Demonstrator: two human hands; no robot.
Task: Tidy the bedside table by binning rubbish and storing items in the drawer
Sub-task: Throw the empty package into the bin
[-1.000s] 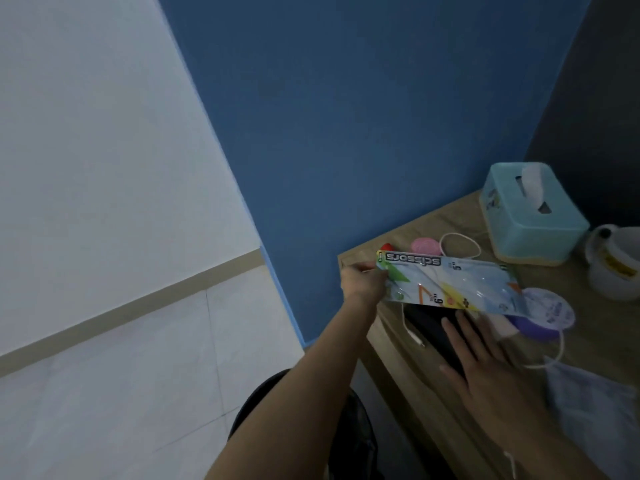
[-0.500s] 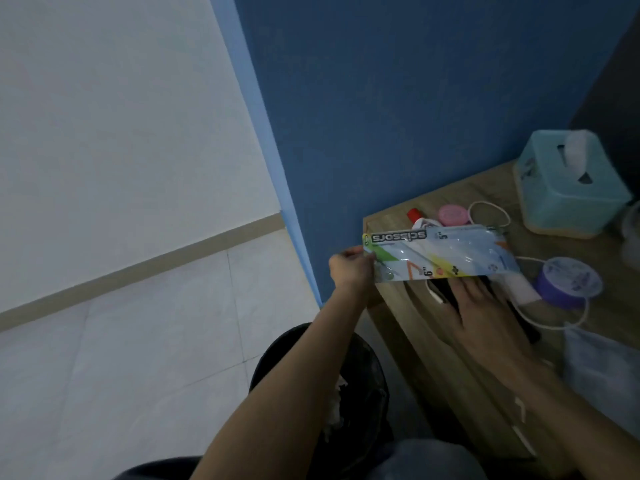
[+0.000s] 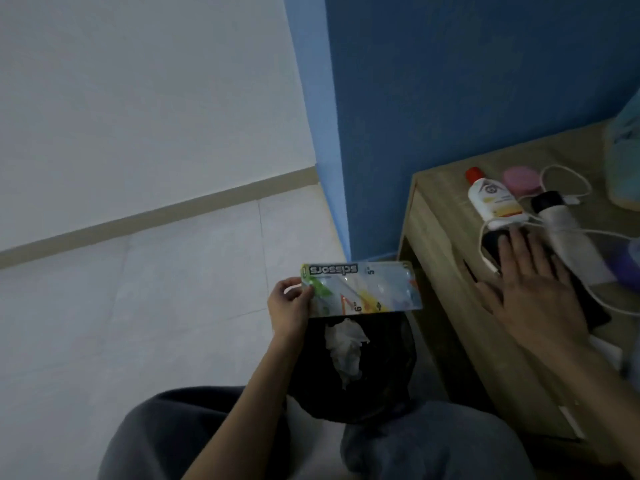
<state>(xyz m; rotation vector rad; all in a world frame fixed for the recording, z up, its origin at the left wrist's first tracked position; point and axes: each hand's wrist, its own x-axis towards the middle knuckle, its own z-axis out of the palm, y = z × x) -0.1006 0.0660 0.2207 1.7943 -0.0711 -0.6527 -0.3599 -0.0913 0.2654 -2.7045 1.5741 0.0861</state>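
My left hand [image 3: 289, 308] pinches the left end of a flat scissors package [image 3: 362, 289] and holds it level just above the black bin [image 3: 377, 382] on the floor. Crumpled white paper [image 3: 346, 348] lies inside the bin. My right hand [image 3: 533, 289] rests flat, fingers spread, on a black object [image 3: 493, 242] at the front of the wooden bedside table [image 3: 440, 202]. On the table stand a white bottle with a red cap [image 3: 491, 199], a pink round lid [image 3: 521, 180], a white cable [image 3: 568, 178] and a white tube with a black cap [image 3: 568, 230].
A blue wall [image 3: 450, 81] rises behind the table. A teal box [image 3: 627, 161] sits at the right edge and a purple item [image 3: 628, 268] beside the tube. My grey-trousered knees [image 3: 415, 452] are just in front of the bin. White tiled floor [image 3: 138, 306] spreads left.
My left hand has carried the scissors package off the table, down and left, to just above the bin. The view has dropped and the bin now shows fully. My right hand stayed on the black object.
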